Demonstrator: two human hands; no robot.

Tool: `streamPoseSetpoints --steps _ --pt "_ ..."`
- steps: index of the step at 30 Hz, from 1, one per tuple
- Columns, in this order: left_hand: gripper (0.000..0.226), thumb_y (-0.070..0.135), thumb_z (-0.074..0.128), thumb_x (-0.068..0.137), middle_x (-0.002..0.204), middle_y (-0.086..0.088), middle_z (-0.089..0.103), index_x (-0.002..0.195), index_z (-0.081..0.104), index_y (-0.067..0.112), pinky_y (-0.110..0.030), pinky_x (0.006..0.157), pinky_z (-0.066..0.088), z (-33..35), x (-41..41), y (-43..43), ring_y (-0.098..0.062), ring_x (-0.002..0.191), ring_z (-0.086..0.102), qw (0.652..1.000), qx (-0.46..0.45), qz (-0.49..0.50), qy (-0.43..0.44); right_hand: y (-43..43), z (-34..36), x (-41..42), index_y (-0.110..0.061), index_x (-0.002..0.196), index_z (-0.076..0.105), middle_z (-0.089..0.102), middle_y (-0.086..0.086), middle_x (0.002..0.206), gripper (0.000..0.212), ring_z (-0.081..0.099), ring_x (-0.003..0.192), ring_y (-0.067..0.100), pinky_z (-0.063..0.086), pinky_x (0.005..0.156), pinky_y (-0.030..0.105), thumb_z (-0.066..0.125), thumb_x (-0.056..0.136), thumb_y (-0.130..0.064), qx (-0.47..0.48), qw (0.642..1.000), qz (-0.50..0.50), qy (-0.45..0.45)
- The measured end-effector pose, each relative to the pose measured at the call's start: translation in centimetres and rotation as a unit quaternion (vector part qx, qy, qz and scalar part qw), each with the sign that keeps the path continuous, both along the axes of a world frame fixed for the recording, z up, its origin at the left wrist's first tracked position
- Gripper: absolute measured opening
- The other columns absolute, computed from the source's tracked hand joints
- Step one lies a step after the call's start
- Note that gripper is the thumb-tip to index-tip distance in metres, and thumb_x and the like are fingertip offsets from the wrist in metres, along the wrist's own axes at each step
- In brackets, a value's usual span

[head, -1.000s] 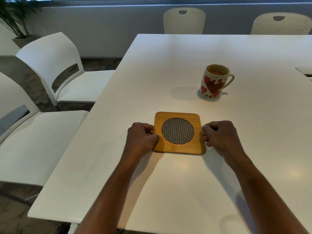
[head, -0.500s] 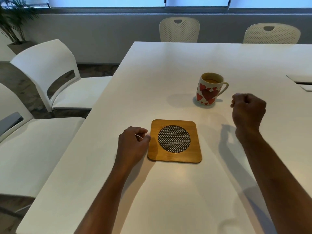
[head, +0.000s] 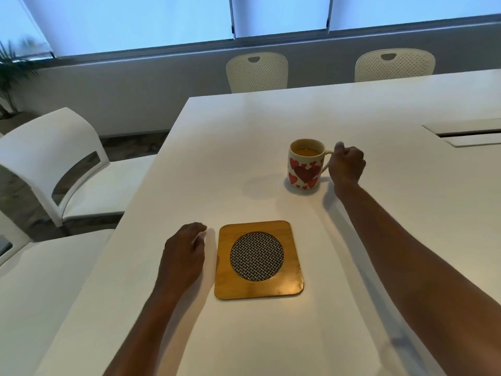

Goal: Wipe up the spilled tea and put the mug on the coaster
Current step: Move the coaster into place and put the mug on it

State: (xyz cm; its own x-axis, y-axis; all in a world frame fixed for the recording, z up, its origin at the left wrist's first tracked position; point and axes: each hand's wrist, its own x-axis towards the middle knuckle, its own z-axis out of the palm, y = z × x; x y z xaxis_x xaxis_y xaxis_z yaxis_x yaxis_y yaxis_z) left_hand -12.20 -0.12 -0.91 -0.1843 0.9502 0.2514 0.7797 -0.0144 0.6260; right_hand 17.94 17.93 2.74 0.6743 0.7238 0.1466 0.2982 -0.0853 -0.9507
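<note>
1. A white rectangular tabletop stretches toward a wall of pale, blind-covered windows. Two cream perforated chairs stand at its far edge and a white moulded chair at its left side.
2. A white, red-heart-printed ceramic mug stands upright on the tabletop, holding brown tea. It sits beyond the coaster and to its right, well apart from it.
3. The square wooden coaster with a round black-and-white woven centre lies flat toward the near edge.
4. The right hand is at the mug's handle, its grip clamped there with the fingers curled round it.
5. The left hand rests on the tabletop just left of the coaster. Its grip is slack, with the fingers loosely curled and holding nothing.
6. A rectangular flush hatch is set into the tabletop at far right.
</note>
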Motion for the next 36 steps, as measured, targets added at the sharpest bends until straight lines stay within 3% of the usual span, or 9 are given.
streamPoseSetpoints --steps 4,8,12,20,36 --pt "0.02 0.005 0.057 0.091 0.123 -0.003 0.064 0.104 0.071 0.008 -0.032 0.094 0.046 -0.7 -0.4 0.1 -0.019 0.108 0.061 1.0 -0.002 -0.012 -0.014 1.6 -0.6 0.0 -0.005 0.068 0.056 0.053 0.004 0.059 0.038 0.05 0.058 0.019 0.036 0.062 0.029 0.048 0.095 -0.03 0.007 1.0 0.008 0.027" --pt "0.02 0.006 0.058 0.09 0.124 0.0 0.064 0.104 0.072 0.009 -0.03 0.097 0.044 -1.1 -0.9 0.2 -0.014 0.111 0.06 0.999 0.001 -0.022 -0.036 3.1 -1.0 0.1 -0.006 0.061 0.057 0.055 0.006 0.058 0.038 0.049 0.054 0.018 0.039 0.06 0.029 0.053 0.091 -0.03 0.013 0.998 0.004 0.068" --pt "0.027 0.006 0.057 0.091 0.132 0.0 0.06 0.115 0.069 0.01 -0.04 0.105 0.045 -1.6 -1.0 0.0 -0.014 0.121 0.056 0.998 -0.008 -0.032 -0.048 4.3 -1.3 -0.3 -0.015 0.048 0.049 0.053 -0.002 0.052 0.044 0.048 0.048 0.014 0.038 0.055 0.026 0.054 0.089 -0.029 0.014 0.992 0.003 0.125" --pt "0.042 0.023 0.045 0.099 0.149 0.014 0.037 0.14 0.045 0.025 -0.025 0.115 0.023 -2.4 -0.6 0.0 0.003 0.138 0.025 0.996 -0.03 -0.059 0.055 5.4 -2.4 -0.7 -0.013 0.055 0.052 0.06 -0.002 0.057 0.031 0.059 0.058 0.017 0.047 0.059 0.03 0.063 0.081 -0.027 0.049 0.964 0.039 0.259" --pt "0.042 0.028 0.039 0.099 0.152 0.023 0.025 0.141 0.041 0.033 -0.019 0.112 0.016 -3.0 -0.8 0.3 0.008 0.14 0.017 0.996 -0.029 -0.046 0.064 5.0 -1.7 -1.8 -0.019 0.052 0.051 0.057 -0.003 0.057 0.029 0.056 0.058 0.013 0.046 0.058 0.03 0.058 0.08 -0.019 0.055 0.96 0.05 0.27"
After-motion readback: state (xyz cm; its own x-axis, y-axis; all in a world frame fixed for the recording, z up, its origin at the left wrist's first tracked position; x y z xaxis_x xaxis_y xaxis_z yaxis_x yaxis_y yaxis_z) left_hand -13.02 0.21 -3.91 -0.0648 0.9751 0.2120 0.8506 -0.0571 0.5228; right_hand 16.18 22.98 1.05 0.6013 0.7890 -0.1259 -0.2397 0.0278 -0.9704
